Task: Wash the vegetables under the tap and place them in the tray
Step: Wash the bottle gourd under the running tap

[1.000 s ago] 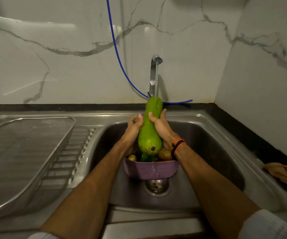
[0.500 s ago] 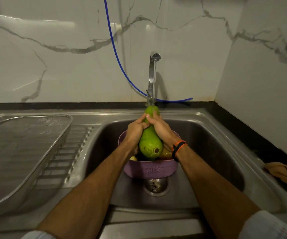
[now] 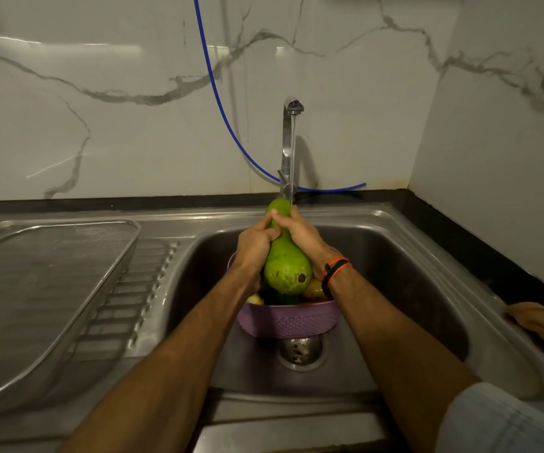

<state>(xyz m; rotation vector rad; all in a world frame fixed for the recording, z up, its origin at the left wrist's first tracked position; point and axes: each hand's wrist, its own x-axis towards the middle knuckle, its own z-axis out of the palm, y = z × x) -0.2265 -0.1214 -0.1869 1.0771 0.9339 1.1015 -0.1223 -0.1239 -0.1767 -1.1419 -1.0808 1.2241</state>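
Gourd (image 3: 285, 269) under tap (image 3: 288, 148), held over basket (image 3: 288, 320) in sink (image 3: 395, 256).
We grip the gourd's neck with both hands: left hand (image 3: 253, 245) and right hand (image 3: 300, 230), fingers curled round it, touching each other. Its narrow end sits in the water stream, bulb end above the basket's other vegetables. Tray (image 3: 51, 279) lies on the sink's left drainboard; cloth (image 3: 542, 322) at the right edge.

Gourd (image 3: 286, 266) neck under both hands; basket (image 3: 288, 318) vegetables mostly hidden, perhaps potatoes.
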